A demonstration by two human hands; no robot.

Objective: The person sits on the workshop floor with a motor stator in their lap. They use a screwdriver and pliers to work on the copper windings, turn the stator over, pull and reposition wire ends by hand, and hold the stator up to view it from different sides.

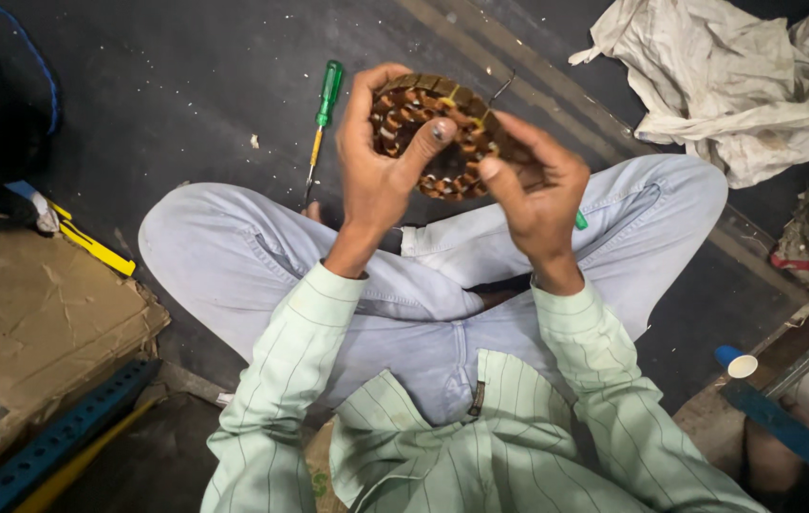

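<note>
Here the person sat cross-legged on the dark floor [234, 76], and both hands held a round motor stator [438, 133], ringed with copper windings, up over the knees. The left hand [376, 161] was closed around its left rim, thumb pressed across the face; the right hand [537, 190] gripped the right edge with thumb and fingers. A thin wire end [502, 88] stuck out at the top. Turning the ring seemed best done with the fingers on the outer rim, off the coils. A green-handled screwdriver [322, 119] lay on the floor just left of the hands, within reach. A crumpled cloth [737, 85] lay well apart at upper right, cardboard [34, 304] at left, neither crowding the hands
</note>
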